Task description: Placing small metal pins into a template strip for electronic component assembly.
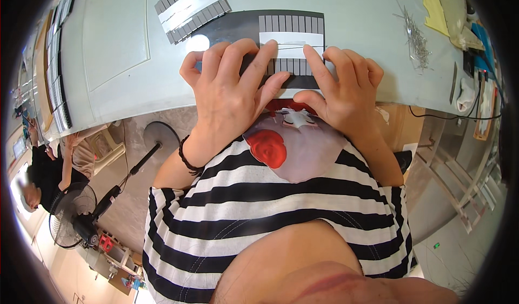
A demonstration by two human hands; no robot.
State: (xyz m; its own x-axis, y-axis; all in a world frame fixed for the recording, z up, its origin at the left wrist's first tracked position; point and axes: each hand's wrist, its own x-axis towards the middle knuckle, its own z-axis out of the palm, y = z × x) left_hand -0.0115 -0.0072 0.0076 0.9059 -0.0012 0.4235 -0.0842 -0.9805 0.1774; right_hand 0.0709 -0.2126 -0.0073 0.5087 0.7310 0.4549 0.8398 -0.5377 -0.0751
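A row of narrow grey strips (pixel 291 24) lies side by side on a black board (pixel 232 27) at the table's near edge. Across their middle runs a white band (pixel 292 38) with a thin dark line along it. My left hand (pixel 230 82) rests over the left end, its index fingertip touching the white band and the thumb lower down by the near edge. On the other side is my right hand (pixel 344 85), index fingertip on the band's right end, the other fingers curled loosely and apart. Neither hand grips anything that I can see.
A similar grey-strip panel with a white band (pixel 190 6) lies at the far left. Thin metal wires (pixel 417 41) are heaped to the right, near a yellow sheet (pixel 433 9). Standing fans (pixel 73 215) are on the floor at left, where another person (pixel 54 166) works.
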